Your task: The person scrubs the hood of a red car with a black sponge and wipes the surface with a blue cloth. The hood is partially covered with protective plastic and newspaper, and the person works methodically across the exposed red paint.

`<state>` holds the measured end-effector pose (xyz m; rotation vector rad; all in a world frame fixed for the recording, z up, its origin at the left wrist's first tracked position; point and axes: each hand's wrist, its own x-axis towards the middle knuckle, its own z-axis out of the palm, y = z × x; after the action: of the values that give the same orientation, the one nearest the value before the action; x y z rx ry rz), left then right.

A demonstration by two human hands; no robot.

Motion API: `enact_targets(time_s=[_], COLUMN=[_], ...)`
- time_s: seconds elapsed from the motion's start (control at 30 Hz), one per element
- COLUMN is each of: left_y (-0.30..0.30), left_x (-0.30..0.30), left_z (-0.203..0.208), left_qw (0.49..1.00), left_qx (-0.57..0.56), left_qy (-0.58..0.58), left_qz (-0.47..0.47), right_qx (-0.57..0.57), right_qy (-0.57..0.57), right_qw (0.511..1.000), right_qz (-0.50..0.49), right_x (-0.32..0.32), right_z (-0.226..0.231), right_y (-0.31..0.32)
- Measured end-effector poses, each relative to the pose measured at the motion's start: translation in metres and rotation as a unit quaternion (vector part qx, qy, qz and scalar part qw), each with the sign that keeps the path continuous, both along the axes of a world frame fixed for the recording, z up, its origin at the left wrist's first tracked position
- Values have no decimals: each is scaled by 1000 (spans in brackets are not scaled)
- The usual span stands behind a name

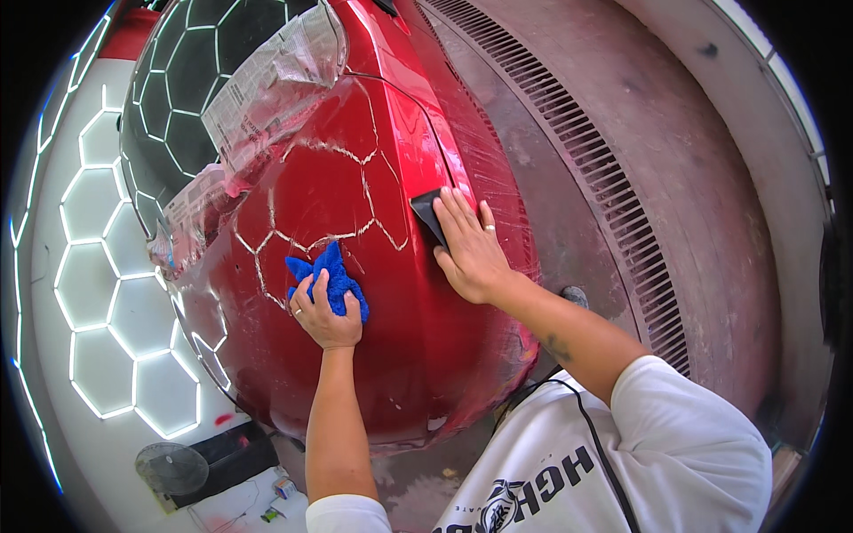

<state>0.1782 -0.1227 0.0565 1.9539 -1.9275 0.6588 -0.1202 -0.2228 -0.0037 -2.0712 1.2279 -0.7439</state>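
A glossy red car body panel curves across the middle in front of me. My left hand is closed round a bunched blue microfibre cloth, which rests against the panel. Further right, my right hand lies fairly flat against the panel's edge, fingers stretched forward. Beneath its index finger and thumb is a black sheet that looks like sandpaper, one corner sticking out to the left. How the other fingers hold it is hidden.
Clear plastic and printed paper masking covers part of the car beside the dark rear glass. A long floor grate runs along the right. Lit hexagon lamps line the left wall, above a round fan.
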Motion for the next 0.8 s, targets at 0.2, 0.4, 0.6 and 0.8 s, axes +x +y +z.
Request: enact_targets(time_s=[0.2,0.4,0.6,0.8], left_y=[-62,-129,-139,-132], left_x=[-76,-95,-96,-95], left_z=[-17,6,-1,3], left_qw=[980,995,996,996], left_qx=[-17,-31,-38,-31], left_qy=[69,54,70,59], left_qz=[188,81,48,67], right_qx=[-47,-25,-65,-53], right_qy=[-81,17,-83,-8], right_qw=[994,999,993,998], right_qz=[-53,11,-50,-12], right_x=[9,-12,12,-6], right_z=[3,10,7,10], right_y=[-146,-24,-145,-72])
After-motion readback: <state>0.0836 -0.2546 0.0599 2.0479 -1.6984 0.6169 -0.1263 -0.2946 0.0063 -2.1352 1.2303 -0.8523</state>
